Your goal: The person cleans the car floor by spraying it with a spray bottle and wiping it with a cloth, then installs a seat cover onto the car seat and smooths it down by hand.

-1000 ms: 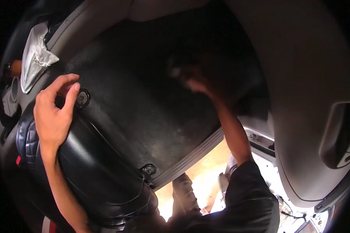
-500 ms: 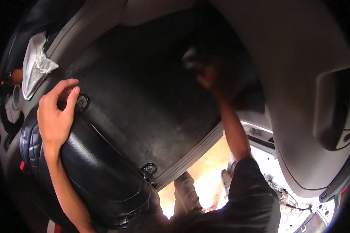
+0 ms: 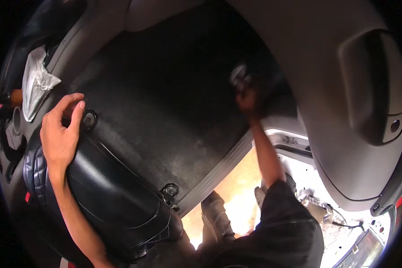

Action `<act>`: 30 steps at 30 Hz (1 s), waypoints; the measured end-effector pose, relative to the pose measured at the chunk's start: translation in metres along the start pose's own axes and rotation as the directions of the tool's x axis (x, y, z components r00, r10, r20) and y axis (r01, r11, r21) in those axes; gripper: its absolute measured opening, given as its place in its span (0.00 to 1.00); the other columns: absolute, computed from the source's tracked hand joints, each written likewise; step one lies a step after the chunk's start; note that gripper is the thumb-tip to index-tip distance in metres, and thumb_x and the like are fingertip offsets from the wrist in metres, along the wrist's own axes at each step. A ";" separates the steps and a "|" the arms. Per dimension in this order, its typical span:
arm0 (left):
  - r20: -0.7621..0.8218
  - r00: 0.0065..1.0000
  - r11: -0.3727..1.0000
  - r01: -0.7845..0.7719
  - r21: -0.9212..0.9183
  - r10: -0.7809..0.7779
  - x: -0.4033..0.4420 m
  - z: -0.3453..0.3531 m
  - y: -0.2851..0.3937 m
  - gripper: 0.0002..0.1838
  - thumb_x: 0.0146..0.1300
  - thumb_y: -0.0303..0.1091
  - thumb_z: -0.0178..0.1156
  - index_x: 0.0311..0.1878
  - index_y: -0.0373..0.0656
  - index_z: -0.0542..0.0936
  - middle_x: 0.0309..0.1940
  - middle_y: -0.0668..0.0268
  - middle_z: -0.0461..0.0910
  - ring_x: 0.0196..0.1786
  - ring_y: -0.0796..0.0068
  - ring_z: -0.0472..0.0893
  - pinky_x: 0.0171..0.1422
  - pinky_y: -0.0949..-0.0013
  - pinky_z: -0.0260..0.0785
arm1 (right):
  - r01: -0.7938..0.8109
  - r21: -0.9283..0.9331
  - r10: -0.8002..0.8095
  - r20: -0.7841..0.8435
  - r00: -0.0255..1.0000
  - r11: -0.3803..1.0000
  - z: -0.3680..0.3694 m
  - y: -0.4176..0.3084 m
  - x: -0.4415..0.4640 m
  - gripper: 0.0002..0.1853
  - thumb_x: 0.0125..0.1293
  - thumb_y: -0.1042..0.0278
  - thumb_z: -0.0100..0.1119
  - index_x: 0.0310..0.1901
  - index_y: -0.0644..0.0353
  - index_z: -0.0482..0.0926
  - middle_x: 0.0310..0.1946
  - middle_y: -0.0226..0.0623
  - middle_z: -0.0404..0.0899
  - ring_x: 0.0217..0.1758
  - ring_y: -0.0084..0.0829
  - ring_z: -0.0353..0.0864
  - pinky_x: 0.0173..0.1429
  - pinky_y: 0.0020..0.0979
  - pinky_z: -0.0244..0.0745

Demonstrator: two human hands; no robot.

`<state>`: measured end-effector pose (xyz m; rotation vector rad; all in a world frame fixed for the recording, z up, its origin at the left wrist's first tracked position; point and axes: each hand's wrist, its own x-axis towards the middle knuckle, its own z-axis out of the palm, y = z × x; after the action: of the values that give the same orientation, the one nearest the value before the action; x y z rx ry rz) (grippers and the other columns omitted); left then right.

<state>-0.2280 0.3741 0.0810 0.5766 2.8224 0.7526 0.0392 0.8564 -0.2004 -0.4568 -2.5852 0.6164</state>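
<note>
My left hand (image 3: pixel 60 136) rests over the front edge of a black leather seat (image 3: pixel 107 178), fingers apart and curved, with nothing in it. Beside its thumb is a round seat-rail bolt mount (image 3: pixel 89 119). Over the dark floor mat (image 3: pixel 161 89), my right hand (image 3: pixel 248 100) is closed on a crumpled grey-white cloth (image 3: pixel 239 76). That hand is in shadow and partly blurred, and its individual fingers are hard to make out.
A whitish cloth or bag (image 3: pixel 35 85) lies at the upper left by an orange object (image 3: pixel 16 97). A second bolt mount (image 3: pixel 170 191) is near the door sill (image 3: pixel 219 172). The grey door panel (image 3: pixel 326 102) stands at the right.
My right hand has moved to the right over the mat with the cloth. My left hand stays on the seat edge. The view has shifted slightly, and the door panel sits higher.
</note>
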 end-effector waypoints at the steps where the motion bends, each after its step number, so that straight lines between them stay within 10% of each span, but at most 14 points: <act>1: 0.005 1.000 1.000 -0.003 -0.001 0.003 0.000 0.000 0.001 0.13 0.69 0.40 0.64 0.50 0.43 0.86 0.38 0.59 0.88 0.42 0.68 0.88 0.52 0.67 0.75 | -0.072 0.188 0.053 0.107 0.993 0.979 -0.002 -0.040 -0.046 0.22 0.62 0.61 0.60 0.58 0.57 0.82 0.42 0.54 0.86 0.43 0.53 0.86 0.47 0.51 0.80; 3: 0.009 1.000 1.000 -0.004 -0.005 0.004 -0.002 -0.002 0.003 0.13 0.69 0.39 0.64 0.50 0.42 0.86 0.38 0.59 0.88 0.42 0.68 0.88 0.52 0.67 0.75 | -0.385 -0.250 0.459 0.490 0.741 0.889 -0.011 -0.133 -0.137 0.28 0.59 0.57 0.63 0.63 0.46 0.81 0.43 0.54 0.87 0.43 0.50 0.87 0.49 0.49 0.82; 4: 0.010 1.000 1.000 -0.012 -0.010 0.012 -0.002 -0.001 0.001 0.13 0.69 0.39 0.64 0.50 0.43 0.86 0.38 0.59 0.89 0.42 0.67 0.88 0.52 0.67 0.75 | -0.160 -0.072 0.175 0.314 0.933 0.984 -0.030 -0.191 -0.158 0.27 0.58 0.54 0.65 0.62 0.40 0.83 0.43 0.50 0.88 0.44 0.48 0.88 0.49 0.46 0.84; 5: 0.007 1.000 1.000 -0.023 -0.012 0.023 -0.002 -0.001 0.000 0.13 0.69 0.39 0.64 0.50 0.43 0.86 0.38 0.59 0.88 0.42 0.67 0.88 0.52 0.67 0.75 | -0.349 0.062 0.242 0.607 0.757 0.935 -0.044 -0.210 -0.194 0.27 0.55 0.54 0.69 0.59 0.38 0.85 0.43 0.46 0.89 0.45 0.47 0.89 0.50 0.45 0.85; 8: 0.025 0.999 0.999 -0.040 0.007 0.040 -0.002 -0.002 -0.002 0.14 0.70 0.41 0.63 0.50 0.43 0.86 0.38 0.59 0.88 0.43 0.66 0.88 0.52 0.67 0.75 | -0.176 0.306 -0.039 0.586 0.810 0.936 -0.080 -0.214 -0.167 0.25 0.52 0.55 0.72 0.55 0.44 0.87 0.43 0.45 0.89 0.44 0.46 0.89 0.50 0.43 0.85; 10: 0.021 0.999 0.999 -0.045 0.004 0.045 -0.002 -0.001 -0.002 0.14 0.70 0.42 0.63 0.50 0.43 0.86 0.38 0.59 0.88 0.43 0.67 0.88 0.52 0.68 0.74 | -0.237 -0.156 0.267 0.215 0.939 0.959 -0.052 -0.069 -0.170 0.21 0.57 0.61 0.70 0.49 0.65 0.82 0.44 0.49 0.86 0.46 0.43 0.86 0.50 0.44 0.81; 13: 0.028 0.999 1.000 -0.029 0.007 0.029 -0.003 -0.001 -0.006 0.15 0.70 0.44 0.62 0.50 0.44 0.86 0.38 0.61 0.88 0.43 0.68 0.88 0.52 0.68 0.74 | -0.251 -0.071 0.246 -0.063 0.967 0.966 -0.040 -0.094 0.029 0.14 0.67 0.58 0.62 0.36 0.64 0.83 0.28 0.49 0.86 0.29 0.52 0.85 0.31 0.45 0.79; 15: 0.029 0.999 0.999 -0.035 -0.007 0.035 -0.002 0.001 -0.006 0.15 0.70 0.44 0.62 0.50 0.45 0.86 0.38 0.61 0.88 0.42 0.69 0.87 0.52 0.68 0.74 | -0.242 -0.451 0.257 -0.028 0.966 0.859 0.019 -0.033 0.041 0.16 0.67 0.56 0.62 0.39 0.63 0.83 0.27 0.49 0.85 0.28 0.52 0.86 0.30 0.47 0.79; 19: 0.037 0.999 0.999 -0.036 0.001 0.036 0.000 0.001 -0.009 0.15 0.70 0.44 0.62 0.50 0.45 0.86 0.38 0.61 0.88 0.42 0.70 0.87 0.51 0.69 0.74 | -0.068 -0.495 0.237 0.287 0.928 0.866 0.039 -0.119 -0.091 0.28 0.63 0.51 0.61 0.58 0.62 0.80 0.36 0.55 0.85 0.35 0.54 0.86 0.39 0.53 0.79; 21: 0.062 0.998 0.999 -0.036 0.019 0.034 -0.001 0.000 -0.006 0.15 0.70 0.44 0.62 0.51 0.45 0.86 0.37 0.61 0.88 0.42 0.70 0.87 0.51 0.68 0.74 | 0.120 -0.044 -0.046 0.754 0.655 0.992 -0.005 -0.190 -0.166 0.29 0.60 0.49 0.63 0.63 0.49 0.81 0.32 0.50 0.84 0.31 0.52 0.85 0.39 0.52 0.79; 23: 0.060 0.998 1.000 -0.018 0.016 0.017 -0.004 0.001 -0.005 0.15 0.70 0.45 0.62 0.50 0.45 0.86 0.37 0.62 0.88 0.41 0.70 0.87 0.50 0.68 0.74 | 0.144 0.263 -0.267 0.963 0.011 0.954 -0.061 -0.244 -0.175 0.25 0.52 0.46 0.71 0.53 0.42 0.88 0.26 0.48 0.83 0.29 0.52 0.84 0.39 0.54 0.78; 25: 0.025 0.999 0.999 -0.042 0.012 0.042 -0.001 0.000 -0.004 0.15 0.70 0.45 0.62 0.50 0.45 0.86 0.36 0.62 0.88 0.40 0.69 0.87 0.49 0.68 0.74 | 0.226 0.152 -0.219 0.925 0.310 0.962 -0.071 -0.212 -0.153 0.23 0.54 0.45 0.70 0.46 0.52 0.89 0.27 0.48 0.85 0.32 0.50 0.87 0.39 0.50 0.80; 27: 0.006 0.997 0.997 -0.078 0.011 0.078 -0.004 0.000 -0.005 0.16 0.70 0.45 0.62 0.50 0.45 0.86 0.36 0.63 0.88 0.38 0.69 0.86 0.48 0.67 0.74 | -0.193 0.160 0.117 0.395 0.911 0.968 -0.051 -0.167 -0.069 0.18 0.57 0.57 0.71 0.45 0.59 0.87 0.33 0.47 0.88 0.36 0.42 0.90 0.41 0.41 0.83; 30: 0.057 0.998 0.999 -0.040 0.037 0.037 -0.002 -0.005 0.002 0.15 0.71 0.44 0.62 0.52 0.45 0.86 0.38 0.62 0.88 0.41 0.71 0.87 0.51 0.69 0.73 | -0.075 0.002 0.075 -0.123 0.990 0.997 -0.010 -0.106 0.083 0.18 0.67 0.57 0.65 0.47 0.65 0.84 0.36 0.50 0.88 0.39 0.49 0.89 0.42 0.45 0.83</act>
<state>-0.2267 0.3727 0.0869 0.6497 2.7868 0.6786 -0.0484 0.8037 -0.1128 -0.5763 -2.4621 0.5918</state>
